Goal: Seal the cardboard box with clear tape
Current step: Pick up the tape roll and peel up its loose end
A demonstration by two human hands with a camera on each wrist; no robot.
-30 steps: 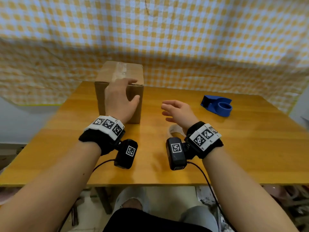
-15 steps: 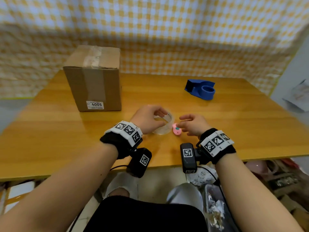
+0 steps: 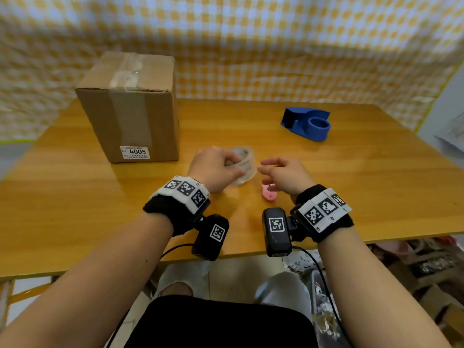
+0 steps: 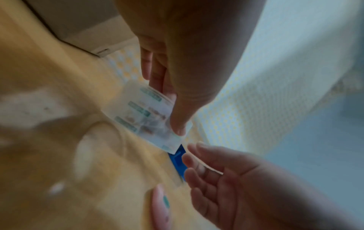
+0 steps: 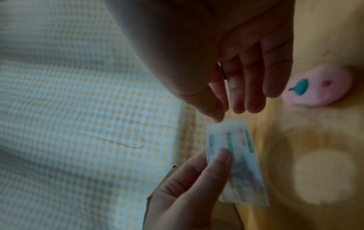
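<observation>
A brown cardboard box stands at the table's back left, a strip of clear tape running over its top and down its front. My left hand grips a roll of clear tape and holds it just above the table near the front middle. The roll sits between the thumb and fingers in the left wrist view. My right hand hovers beside the roll with relaxed fingers, its thumb tip near the roll's edge, holding nothing.
A blue tape dispenser sits at the back right of the wooden table. A small pink object lies under my right hand. A yellow checked cloth hangs behind the table.
My left hand left the box, came back to the front middle and picked up the tape roll, lifting it slightly. My right hand has moved in close to the roll.
</observation>
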